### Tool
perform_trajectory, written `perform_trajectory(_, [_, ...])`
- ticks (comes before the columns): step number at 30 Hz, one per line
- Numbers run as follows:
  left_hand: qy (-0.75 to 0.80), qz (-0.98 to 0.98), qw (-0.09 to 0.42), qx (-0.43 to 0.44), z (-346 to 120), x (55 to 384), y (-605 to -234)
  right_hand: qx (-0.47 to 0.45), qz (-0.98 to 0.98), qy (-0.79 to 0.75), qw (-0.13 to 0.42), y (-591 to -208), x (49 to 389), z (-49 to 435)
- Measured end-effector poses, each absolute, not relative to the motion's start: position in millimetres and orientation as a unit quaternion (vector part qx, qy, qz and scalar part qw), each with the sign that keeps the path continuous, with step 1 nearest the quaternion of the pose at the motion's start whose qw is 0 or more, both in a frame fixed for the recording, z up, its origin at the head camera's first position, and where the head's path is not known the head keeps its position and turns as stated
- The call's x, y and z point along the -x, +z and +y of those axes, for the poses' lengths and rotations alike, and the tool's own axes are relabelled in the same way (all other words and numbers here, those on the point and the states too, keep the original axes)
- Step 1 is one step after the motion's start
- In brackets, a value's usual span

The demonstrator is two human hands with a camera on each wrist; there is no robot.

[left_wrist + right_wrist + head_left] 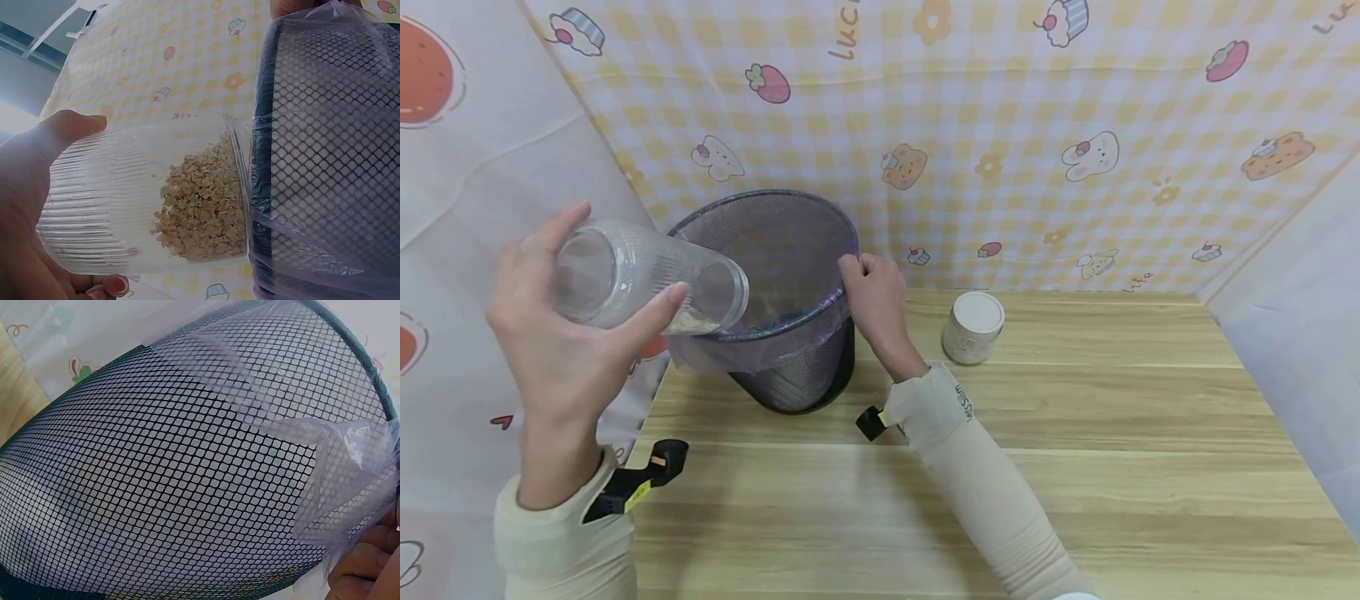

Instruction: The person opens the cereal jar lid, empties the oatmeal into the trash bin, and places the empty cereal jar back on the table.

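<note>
My left hand grips a clear ribbed jar that lies tipped on its side, its mouth at the rim of a black mesh trash can. Oat flakes are heaped inside the jar near its mouth, as the left wrist view shows. A thin purplish bag lines the can and folds over its rim. On the can's right side my right hand holds the rim and the bag with curled fingers. In the right wrist view, its fingers show at the bag's edge.
To the right of the can, a small jar with a white lid stands on the wood-grain table. A yellow checked cloth hangs behind the table. White sheets hang at both sides.
</note>
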State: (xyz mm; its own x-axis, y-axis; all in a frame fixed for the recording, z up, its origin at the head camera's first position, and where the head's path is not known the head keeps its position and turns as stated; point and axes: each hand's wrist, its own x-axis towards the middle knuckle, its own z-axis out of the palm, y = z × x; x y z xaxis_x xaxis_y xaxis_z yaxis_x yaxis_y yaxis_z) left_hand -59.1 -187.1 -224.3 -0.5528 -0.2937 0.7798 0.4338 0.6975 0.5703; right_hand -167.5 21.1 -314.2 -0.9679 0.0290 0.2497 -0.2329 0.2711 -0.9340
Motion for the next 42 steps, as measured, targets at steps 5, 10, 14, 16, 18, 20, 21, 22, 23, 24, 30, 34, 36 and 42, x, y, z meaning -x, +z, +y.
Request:
perform_trajectory(5, [-0.383,-0.795,0.468,0.044,-189.5,60.8,-224.8,-0.066,-0.788,0.601,0.113,-314.2,167.5,21.1])
perform_trajectory(10, [-0.382,-0.799,0.462,0.045,-192.1,62.2,-225.2,-0.068,-0.788,0.601,0.111,-313.2,166.9,21.1])
perform_trajectory(14, [-0.38,-0.802,0.459,0.044,-192.5,62.3,-225.0,-0.068,-0.79,0.599,0.111,-313.2,166.7,21.2])
perform_trajectory(16, [-0.379,-0.803,0.458,0.043,-192.4,62.4,-224.8,-0.067,-0.79,0.599,0.112,-313.5,166.9,21.4])
perform_trajectory(18, [-0.38,-0.804,0.457,0.04,-192.2,62.5,-224.5,-0.066,-0.789,0.6,0.111,-313.3,166.9,21.4])
perform_trajectory(20, [-0.38,-0.804,0.455,0.038,-192.2,62.8,-224.5,-0.065,-0.788,0.602,0.109,-313.0,167.0,21.5])
perform_trajectory(21, [-0.379,-0.805,0.454,0.037,-192.4,63.1,-224.5,-0.064,-0.789,0.602,0.108,-312.9,167.2,21.5])
perform_trajectory(22, [-0.379,-0.806,0.453,0.036,-192.7,63.5,-224.6,-0.063,-0.789,0.602,0.107,-312.7,167.4,21.5])
perform_trajectory(23, [-0.377,-0.808,0.451,0.036,-193.1,64.0,-224.8,-0.062,-0.79,0.601,0.105,-312.6,167.5,21.5])
perform_trajectory(24, [-0.375,-0.809,0.451,0.037,-193.7,64.5,-225.1,-0.061,-0.79,0.601,0.104,-312.5,167.6,21.5])
perform_trajectory(30, [-0.361,-0.819,0.444,0.044,-197.0,67.5,-226.6,-0.062,-0.791,0.6,0.103,-313.9,168.1,21.4])
perform_trajectory(34, [-0.359,-0.821,0.442,0.048,-197.6,69.1,-226.3,-0.064,-0.789,0.602,0.104,-313.9,168.3,21.5])
perform_trajectory(36, [-0.356,-0.823,0.44,0.048,-197.7,69.3,-226.0,-0.063,-0.789,0.602,0.103,-313.7,168.2,21.5])
perform_trajectory(42, [-0.351,-0.831,0.43,0.042,-197.4,70.2,-223.8,-0.06,-0.791,0.6,0.103,-313.5,167.5,21.6])
